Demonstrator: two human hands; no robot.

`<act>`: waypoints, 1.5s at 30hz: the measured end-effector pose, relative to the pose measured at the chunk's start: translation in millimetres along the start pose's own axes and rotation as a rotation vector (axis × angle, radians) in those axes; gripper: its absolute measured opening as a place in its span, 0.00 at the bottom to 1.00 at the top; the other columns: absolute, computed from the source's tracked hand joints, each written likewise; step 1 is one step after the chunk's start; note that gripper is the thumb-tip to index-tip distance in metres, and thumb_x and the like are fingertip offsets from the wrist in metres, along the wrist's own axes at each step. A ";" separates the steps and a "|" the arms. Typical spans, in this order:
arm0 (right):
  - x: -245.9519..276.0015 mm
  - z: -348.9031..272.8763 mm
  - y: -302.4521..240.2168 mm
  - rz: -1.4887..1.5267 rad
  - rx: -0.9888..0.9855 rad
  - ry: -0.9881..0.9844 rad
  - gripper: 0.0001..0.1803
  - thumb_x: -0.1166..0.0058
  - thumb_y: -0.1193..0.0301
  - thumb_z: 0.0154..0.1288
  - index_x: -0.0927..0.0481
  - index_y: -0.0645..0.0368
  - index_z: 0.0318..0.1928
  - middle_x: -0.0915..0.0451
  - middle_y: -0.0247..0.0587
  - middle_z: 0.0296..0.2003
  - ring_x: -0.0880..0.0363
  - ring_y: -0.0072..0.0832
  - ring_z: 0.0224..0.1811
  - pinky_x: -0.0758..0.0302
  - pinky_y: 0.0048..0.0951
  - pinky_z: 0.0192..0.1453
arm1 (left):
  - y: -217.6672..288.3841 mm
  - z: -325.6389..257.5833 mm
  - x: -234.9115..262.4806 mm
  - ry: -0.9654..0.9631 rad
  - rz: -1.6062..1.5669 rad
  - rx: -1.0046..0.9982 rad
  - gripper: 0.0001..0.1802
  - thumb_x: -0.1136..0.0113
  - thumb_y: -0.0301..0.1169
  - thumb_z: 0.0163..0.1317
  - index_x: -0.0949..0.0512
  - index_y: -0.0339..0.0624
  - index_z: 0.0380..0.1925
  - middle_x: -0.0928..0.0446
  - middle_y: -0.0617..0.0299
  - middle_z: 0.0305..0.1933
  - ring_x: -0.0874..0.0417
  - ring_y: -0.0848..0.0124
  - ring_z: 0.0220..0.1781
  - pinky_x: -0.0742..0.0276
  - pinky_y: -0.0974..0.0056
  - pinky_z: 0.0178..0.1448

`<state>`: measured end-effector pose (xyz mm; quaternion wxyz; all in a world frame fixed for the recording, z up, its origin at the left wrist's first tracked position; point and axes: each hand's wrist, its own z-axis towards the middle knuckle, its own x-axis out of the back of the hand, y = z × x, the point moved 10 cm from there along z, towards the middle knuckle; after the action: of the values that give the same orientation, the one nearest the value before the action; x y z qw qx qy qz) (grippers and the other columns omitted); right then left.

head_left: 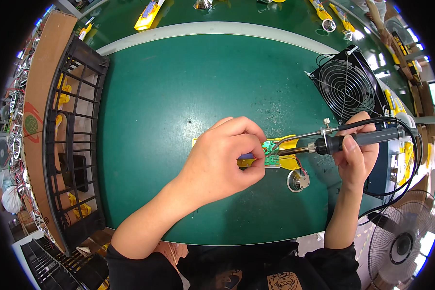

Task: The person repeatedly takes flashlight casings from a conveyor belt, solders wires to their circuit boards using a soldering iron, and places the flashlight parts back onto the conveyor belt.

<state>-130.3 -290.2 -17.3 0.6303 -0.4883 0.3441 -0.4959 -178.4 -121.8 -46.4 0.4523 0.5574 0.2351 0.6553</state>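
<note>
My left hand pinches a yellow plastic part that carries a small green circuit board on the green mat. My right hand grips the black handle of a soldering iron. The iron's metal tip rests on the circuit board, right beside my left fingertips. A small round silver speaker lies just below the board, joined to it by thin wires. Most of the yellow part is hidden under my left hand.
A black crate holding yellow parts stands along the left, with a cardboard box beside it. A black grille fan sits at the back right. A larger floor fan is at the lower right. Yellow parts lie beyond the mat's far edge.
</note>
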 end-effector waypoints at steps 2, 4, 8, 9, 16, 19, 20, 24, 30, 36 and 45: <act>1.2 0.0 2.8 0.023 -0.012 -0.010 0.10 0.51 0.72 0.49 0.35 0.66 0.28 0.35 0.36 0.24 0.42 0.12 0.11 0.44 0.12 0.13 | -1.0 -0.6 0.1 -0.002 0.004 0.002 0.04 0.42 0.20 0.34 0.27 0.38 0.13 0.27 0.63 0.28 0.26 0.71 0.28 0.29 0.70 0.31; 14.0 0.0 -3.0 0.041 0.034 0.093 0.09 0.52 0.72 0.50 0.34 0.66 0.28 0.35 0.36 0.22 0.42 0.12 0.10 0.45 0.11 0.12 | 0.7 0.5 -0.6 -0.001 0.001 -0.005 0.04 0.42 0.20 0.34 0.27 0.38 0.13 0.27 0.63 0.28 0.25 0.71 0.28 0.29 0.70 0.31; 18.2 4.0 -3.6 0.170 0.041 0.117 0.10 0.53 0.70 0.53 0.36 0.64 0.29 0.37 0.34 0.16 0.44 0.12 0.09 0.46 0.12 0.11 | 1.5 -0.1 -0.8 -0.019 0.017 -0.007 0.05 0.42 0.19 0.35 0.27 0.38 0.14 0.27 0.63 0.28 0.25 0.70 0.28 0.29 0.70 0.31; 20.2 4.8 -5.0 0.171 0.046 0.127 0.10 0.54 0.70 0.54 0.37 0.64 0.30 0.37 0.34 0.15 0.45 0.12 0.09 0.47 0.12 0.11 | 1.7 0.0 -1.1 -0.024 0.012 -0.008 0.05 0.42 0.20 0.35 0.27 0.38 0.15 0.27 0.63 0.29 0.25 0.70 0.29 0.29 0.70 0.31; 31.5 5.7 -2.6 0.260 0.009 0.227 0.09 0.55 0.72 0.54 0.37 0.64 0.31 0.36 0.34 0.16 0.44 0.13 0.10 0.47 0.13 0.12 | -0.3 -0.9 -3.6 -0.036 -0.039 0.035 0.05 0.41 0.20 0.37 0.27 0.37 0.16 0.27 0.60 0.30 0.25 0.71 0.30 0.28 0.69 0.33; 30.4 6.1 -1.6 0.284 0.015 0.189 0.08 0.55 0.72 0.54 0.36 0.64 0.31 0.37 0.33 0.15 0.44 0.13 0.10 0.47 0.14 0.13 | 7.8 -0.6 2.0 -0.047 -0.009 -0.020 0.04 0.41 0.21 0.40 0.27 0.37 0.17 0.27 0.59 0.31 0.25 0.72 0.29 0.28 0.71 0.32; 27.9 6.8 -1.7 0.299 0.012 0.164 0.08 0.55 0.72 0.55 0.35 0.64 0.31 0.37 0.32 0.14 0.44 0.13 0.10 0.47 0.14 0.13 | 7.3 1.2 9.6 -0.045 -0.002 -0.021 0.04 0.41 0.21 0.40 0.27 0.37 0.17 0.27 0.59 0.31 0.25 0.72 0.29 0.28 0.71 0.32; 38.1 7.1 -1.2 0.287 0.034 0.185 0.08 0.55 0.71 0.55 0.35 0.64 0.31 0.37 0.32 0.13 0.44 0.14 0.10 0.48 0.15 0.13 | -35.4 2.4 55.7 -0.037 0.065 0.318 0.06 0.53 0.28 0.56 0.33 0.37 0.24 0.26 0.60 0.25 0.26 0.74 0.26 0.30 0.73 0.30; 31.8 8.4 -3.6 0.302 0.063 0.198 0.08 0.58 0.70 0.57 0.35 0.63 0.31 0.40 0.29 0.10 0.47 0.11 0.09 0.53 0.13 0.13 | -56.4 -50.7 50.7 -0.660 -0.220 0.682 0.06 0.54 0.23 0.54 0.36 0.38 0.33 0.23 0.57 0.28 0.23 0.75 0.29 0.28 0.72 0.30; 33.9 9.4 -4.1 0.309 0.072 0.194 0.08 0.58 0.69 0.58 0.35 0.62 0.32 0.40 0.28 0.11 0.47 0.11 0.09 0.54 0.13 0.13 | -11.2 -36.9 29.4 -0.754 -0.297 0.368 0.17 0.43 0.20 0.47 0.27 0.37 0.41 0.22 0.59 0.28 0.22 0.79 0.31 0.29 0.79 0.30; 44.7 8.7 -5.9 0.373 0.099 0.244 0.06 0.55 0.72 0.57 0.36 0.60 0.31 0.40 0.29 0.12 0.45 0.13 0.10 0.50 0.15 0.13 | -6.0 -11.9 22.2 -0.516 -0.233 0.142 0.03 0.39 0.26 0.46 0.21 0.40 0.23 0.24 0.63 0.26 0.27 0.80 0.27 0.34 0.76 0.28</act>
<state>-111.9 -330.9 -6.9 0.6879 -0.3215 0.4773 -0.4423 -187.0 -97.6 -43.0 0.5292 0.7053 0.2202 0.4171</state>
